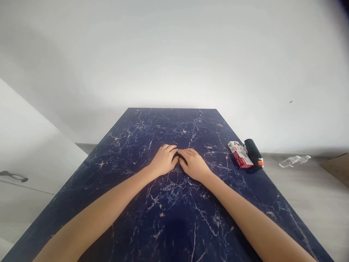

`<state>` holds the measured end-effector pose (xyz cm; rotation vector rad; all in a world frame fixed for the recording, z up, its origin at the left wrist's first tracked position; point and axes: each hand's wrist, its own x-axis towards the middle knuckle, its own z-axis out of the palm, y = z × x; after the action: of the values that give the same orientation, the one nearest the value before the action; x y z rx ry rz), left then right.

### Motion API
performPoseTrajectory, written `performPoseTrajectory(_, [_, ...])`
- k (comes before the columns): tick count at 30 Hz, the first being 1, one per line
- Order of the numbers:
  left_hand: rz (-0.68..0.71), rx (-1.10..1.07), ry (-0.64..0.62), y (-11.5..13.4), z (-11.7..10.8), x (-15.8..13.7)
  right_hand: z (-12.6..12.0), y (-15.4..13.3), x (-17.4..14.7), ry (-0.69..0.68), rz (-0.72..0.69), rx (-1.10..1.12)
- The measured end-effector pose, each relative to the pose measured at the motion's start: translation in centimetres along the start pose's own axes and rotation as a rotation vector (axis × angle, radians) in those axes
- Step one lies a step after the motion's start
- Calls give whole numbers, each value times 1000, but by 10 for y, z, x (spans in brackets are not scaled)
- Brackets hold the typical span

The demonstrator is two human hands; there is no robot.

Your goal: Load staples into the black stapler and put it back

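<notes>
My left hand (165, 159) lies palm down on a dark blue marble-patterned table (174, 127). Its fingers stretch forward, with the thumb apart from them. Beside it my right hand (195, 163) rests the same way, its fingers bent slightly inward. The fingertips of both hands meet or nearly meet in the middle. A small dark gap shows between the thumbs and fingers, and no held thing is visible in either hand. The undersides of both hands are hidden.
At the table's right edge lie a red and white box (240, 154) and a black roll (253, 153) with an orange label. A clear plastic bottle (294, 161) lies on the floor to the right. A white door with a dark handle (13, 177) stands left.
</notes>
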<state>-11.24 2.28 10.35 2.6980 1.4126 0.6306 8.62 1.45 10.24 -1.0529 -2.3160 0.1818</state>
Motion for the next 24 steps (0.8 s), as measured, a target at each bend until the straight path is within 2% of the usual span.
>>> performPoseTrajectory(24, [15,-11,1,-1,-1,1,0,0,0,1,-25,-3])
